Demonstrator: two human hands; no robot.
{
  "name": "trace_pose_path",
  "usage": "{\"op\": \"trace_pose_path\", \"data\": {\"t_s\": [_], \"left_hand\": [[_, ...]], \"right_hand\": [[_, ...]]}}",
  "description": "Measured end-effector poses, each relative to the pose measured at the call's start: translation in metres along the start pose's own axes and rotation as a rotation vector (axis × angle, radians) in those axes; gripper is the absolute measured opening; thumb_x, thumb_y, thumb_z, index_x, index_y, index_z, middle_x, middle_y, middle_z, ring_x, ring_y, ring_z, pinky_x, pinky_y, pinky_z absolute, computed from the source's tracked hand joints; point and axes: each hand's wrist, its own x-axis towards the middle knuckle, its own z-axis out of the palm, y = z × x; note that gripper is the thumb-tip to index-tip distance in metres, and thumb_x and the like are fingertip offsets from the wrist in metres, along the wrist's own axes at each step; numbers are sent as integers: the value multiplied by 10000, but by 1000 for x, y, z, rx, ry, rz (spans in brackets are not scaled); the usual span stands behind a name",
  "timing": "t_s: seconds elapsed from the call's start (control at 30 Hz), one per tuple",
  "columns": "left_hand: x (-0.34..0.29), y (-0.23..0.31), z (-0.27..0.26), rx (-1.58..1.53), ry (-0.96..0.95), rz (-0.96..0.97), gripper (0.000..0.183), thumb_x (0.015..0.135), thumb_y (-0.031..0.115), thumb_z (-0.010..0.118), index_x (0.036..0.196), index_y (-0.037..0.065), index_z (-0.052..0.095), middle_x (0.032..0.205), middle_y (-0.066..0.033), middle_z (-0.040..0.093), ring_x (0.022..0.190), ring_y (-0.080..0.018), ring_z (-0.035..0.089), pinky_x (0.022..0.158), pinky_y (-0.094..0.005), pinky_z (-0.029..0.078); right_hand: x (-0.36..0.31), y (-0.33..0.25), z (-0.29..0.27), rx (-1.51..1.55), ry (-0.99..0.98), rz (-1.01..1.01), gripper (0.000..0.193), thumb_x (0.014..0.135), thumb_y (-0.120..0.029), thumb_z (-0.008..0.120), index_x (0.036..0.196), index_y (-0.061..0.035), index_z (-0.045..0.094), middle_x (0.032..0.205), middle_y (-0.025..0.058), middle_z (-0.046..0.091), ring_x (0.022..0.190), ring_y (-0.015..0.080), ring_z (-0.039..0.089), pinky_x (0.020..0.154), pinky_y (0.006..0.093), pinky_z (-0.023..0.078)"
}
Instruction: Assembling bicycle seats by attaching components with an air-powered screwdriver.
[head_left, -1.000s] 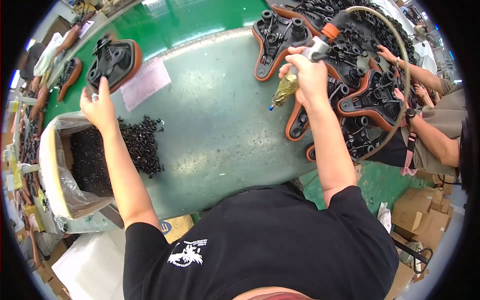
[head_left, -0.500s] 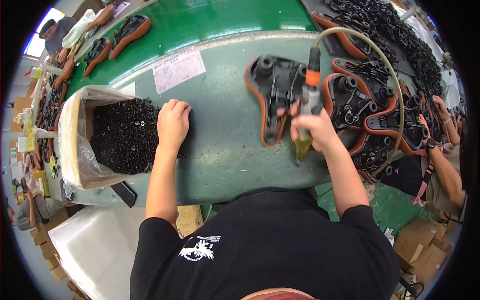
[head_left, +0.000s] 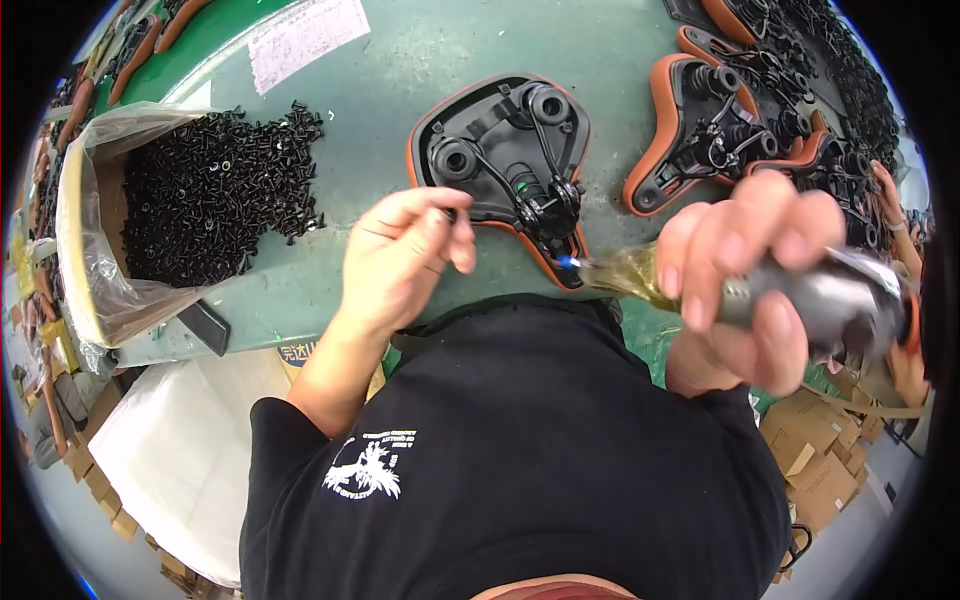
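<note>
Your right grip (head_left: pixel 745 270) holds the olive-grey driver (head_left: pixel 840 300), aimed left at the orange-rimmed black saddle (head_left: pixel 500 150)'s nose; your left grip (head_left: pixel 405 250) pinches a small dark piece (head_left: pixel 450 214).

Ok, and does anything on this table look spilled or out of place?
Yes: small black screws spread past the open side of the lined box onto the table, which looks like a spill.

On table (head_left: pixel 620 50): 1 saddle (head_left: pixel 490 150) between box (head_left: pixel 72 240) of screws (head_left: pixel 190 200), left, and further saddles (head_left: pixel 680 130), right. Paper sheet (head_left: pixel 308 42) behind screws.
</note>
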Motion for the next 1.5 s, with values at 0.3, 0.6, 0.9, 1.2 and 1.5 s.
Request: {"op": "trace_pose_path", "data": {"t_s": [0.3,0.6,0.9,1.2,1.5], "left_hand": [[3,-24,24,-11,-82,134,208,973,-33,707,1175,-71,740,1133,-183,706,888,-262,741,803,-363,627],[14,-9,20,262,-137,82,227,903,-119,739,1126,-79,758,1074,-185,713,878,-256,757,791,-347,640],[7,-9,32,124,-62,-51,198,1009,63,695,1122,-94,739,1055,-179,713,776,-236,735,718,-334,614],[41,14,-3,1896,201,824,536,729,266,940,1152,24,716,1080,-118,666,1021,-308,603,873,-406,500],[56,1,-19,1852,123,1064,401,765,195,896,1046,-23,711,967,-122,679,906,-326,640,835,-412,530]], "right_hand": [[22,8,17,46,-230,-32,298,983,-108,602,1236,-98,444,1164,106,568,734,179,671,721,371,564],[13,17,6,69,-221,-153,296,977,-98,611,1222,-106,445,1156,107,572,750,181,676,736,377,575],[15,20,0,93,-332,-151,304,955,-50,661,1187,-100,472,1167,131,609,764,202,692,760,395,594],[23,16,1,-102,-302,-222,363,1010,-130,595,1344,-119,451,1204,112,567,770,183,667,758,409,557],[23,16,3,-191,-299,-200,419,994,-120,537,1399,-124,433,1232,134,536,786,185,659,778,426,538]]}}
